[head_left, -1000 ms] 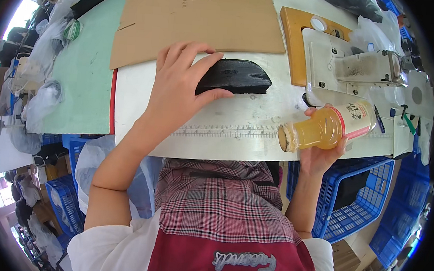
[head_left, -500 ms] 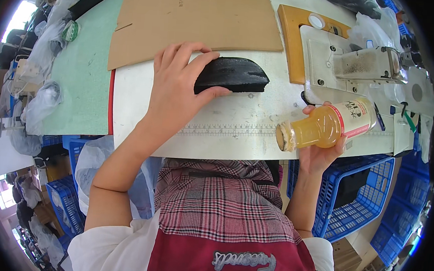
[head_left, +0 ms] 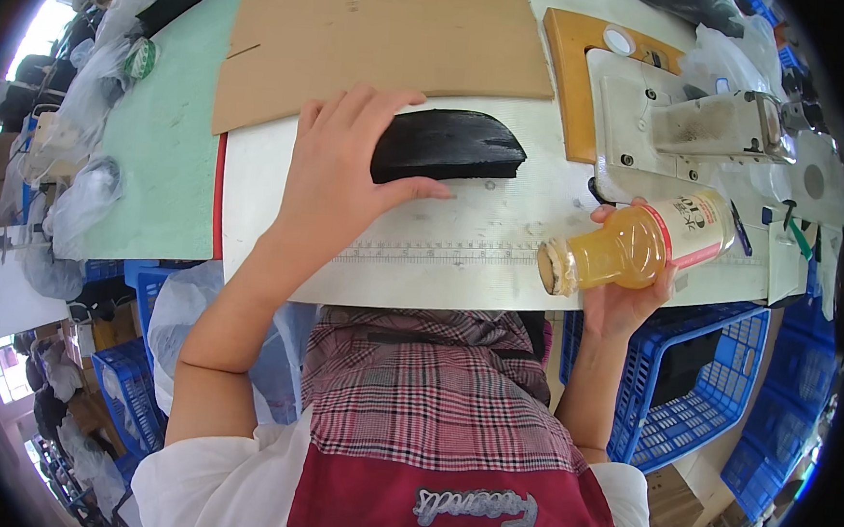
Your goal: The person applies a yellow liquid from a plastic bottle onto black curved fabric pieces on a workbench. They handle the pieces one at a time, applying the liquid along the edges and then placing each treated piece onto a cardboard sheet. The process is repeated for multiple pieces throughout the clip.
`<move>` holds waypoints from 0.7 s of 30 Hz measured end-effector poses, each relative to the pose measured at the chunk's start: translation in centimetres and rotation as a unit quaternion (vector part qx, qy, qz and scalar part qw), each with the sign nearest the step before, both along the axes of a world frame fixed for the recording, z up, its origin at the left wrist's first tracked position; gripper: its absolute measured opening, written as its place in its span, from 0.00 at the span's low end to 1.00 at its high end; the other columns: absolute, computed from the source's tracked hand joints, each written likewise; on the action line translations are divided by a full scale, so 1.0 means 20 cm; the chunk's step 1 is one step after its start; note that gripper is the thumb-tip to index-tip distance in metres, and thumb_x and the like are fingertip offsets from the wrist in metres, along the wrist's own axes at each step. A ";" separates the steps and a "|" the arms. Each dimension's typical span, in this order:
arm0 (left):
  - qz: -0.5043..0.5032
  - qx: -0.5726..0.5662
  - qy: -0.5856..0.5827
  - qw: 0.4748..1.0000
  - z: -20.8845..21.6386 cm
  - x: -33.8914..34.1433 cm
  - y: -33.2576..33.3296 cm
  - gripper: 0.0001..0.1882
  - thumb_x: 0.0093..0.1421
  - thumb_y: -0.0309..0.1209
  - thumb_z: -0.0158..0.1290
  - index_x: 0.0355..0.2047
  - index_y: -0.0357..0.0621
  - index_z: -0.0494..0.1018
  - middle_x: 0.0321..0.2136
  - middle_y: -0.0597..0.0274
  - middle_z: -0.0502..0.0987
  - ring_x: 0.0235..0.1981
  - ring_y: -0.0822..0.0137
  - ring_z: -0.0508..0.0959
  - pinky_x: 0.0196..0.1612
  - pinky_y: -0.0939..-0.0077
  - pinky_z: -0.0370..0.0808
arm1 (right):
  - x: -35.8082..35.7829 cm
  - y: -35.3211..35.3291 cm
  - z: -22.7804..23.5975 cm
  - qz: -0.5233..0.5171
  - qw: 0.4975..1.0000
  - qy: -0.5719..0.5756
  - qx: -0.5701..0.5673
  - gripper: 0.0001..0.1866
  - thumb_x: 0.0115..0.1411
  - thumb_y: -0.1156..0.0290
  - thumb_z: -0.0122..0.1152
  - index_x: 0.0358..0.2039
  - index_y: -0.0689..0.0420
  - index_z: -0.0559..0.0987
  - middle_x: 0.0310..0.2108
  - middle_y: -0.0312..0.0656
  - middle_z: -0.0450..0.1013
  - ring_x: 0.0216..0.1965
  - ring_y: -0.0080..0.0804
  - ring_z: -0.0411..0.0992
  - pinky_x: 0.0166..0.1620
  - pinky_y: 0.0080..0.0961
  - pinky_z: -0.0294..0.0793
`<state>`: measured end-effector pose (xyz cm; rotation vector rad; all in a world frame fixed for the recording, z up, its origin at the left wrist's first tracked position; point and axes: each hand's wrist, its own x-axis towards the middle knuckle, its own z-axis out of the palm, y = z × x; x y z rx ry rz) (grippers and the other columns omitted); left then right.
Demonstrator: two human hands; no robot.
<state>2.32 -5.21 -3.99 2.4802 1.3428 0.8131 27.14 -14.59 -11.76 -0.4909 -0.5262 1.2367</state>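
A black, half-moon-shaped piece [head_left: 449,143] with a straight near edge and a curved far edge lies on the white table; what it is made of I cannot tell. My left hand [head_left: 339,167] is around its left end, open, fingertips just beyond the far edge and thumb stretched along the near side. Small gaps show between the hand and the piece. On the right, my right hand [head_left: 623,300] is closed from below around a glass bottle [head_left: 641,240] of yellow liquid. The bottle is tilted on its side, its neck pointing left, with clear wrap around the capped mouth and a cream-and-red label.
A brown cardboard sheet [head_left: 387,44] lies beyond the piece. To the right stands a sewing machine [head_left: 711,127] on a wooden base. A printed ruler strip [head_left: 442,253] runs along the near table edge. Blue baskets [head_left: 705,377] are below right; a green mat [head_left: 163,151] is left.
My left hand has loosened from the black piece: its thumb and fingers have come away from the edges. The right hand still holds the bottle in about the same place.
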 end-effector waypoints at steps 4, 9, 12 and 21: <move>0.044 -0.217 -0.081 0.972 0.06 -0.10 0.00 0.20 0.46 0.34 0.58 0.39 0.42 0.70 0.33 0.63 0.71 0.28 0.73 0.68 0.36 0.79 0.64 | -0.01 0.00 0.01 -0.010 1.000 -0.026 -0.001 0.37 0.51 0.49 0.52 0.51 0.67 0.58 0.44 0.48 0.61 0.46 0.44 0.62 0.40 0.37 0.75; 0.046 -0.369 -0.253 0.893 0.04 -0.23 -0.01 0.13 0.57 0.34 0.49 0.36 0.35 0.71 0.27 0.64 0.73 0.26 0.78 0.67 0.32 0.85 0.64 | -0.03 0.00 0.03 -0.043 0.996 -0.060 -0.042 0.40 0.45 0.44 0.56 0.51 0.62 0.59 0.41 0.46 0.65 0.44 0.43 0.65 0.43 0.31 0.71; 0.058 -0.384 -0.265 0.882 0.01 -0.24 -0.03 0.12 0.58 0.33 0.47 0.33 0.34 0.71 0.24 0.65 0.73 0.26 0.78 0.69 0.32 0.85 0.65 | -0.02 -0.01 0.03 -0.028 0.998 -0.042 -0.028 0.39 0.47 0.46 0.56 0.51 0.63 0.59 0.42 0.47 0.64 0.45 0.43 0.64 0.42 0.32 0.73; 0.015 -0.283 -0.287 0.915 0.12 -0.08 -0.03 0.07 0.55 0.29 0.50 0.30 0.38 0.71 0.23 0.65 0.74 0.27 0.77 0.73 0.31 0.85 0.67 | 0.00 -0.01 0.01 0.015 0.999 -0.043 -0.016 0.39 0.47 0.44 0.55 0.50 0.61 0.60 0.41 0.57 0.64 0.39 0.33 0.66 0.25 0.12 0.69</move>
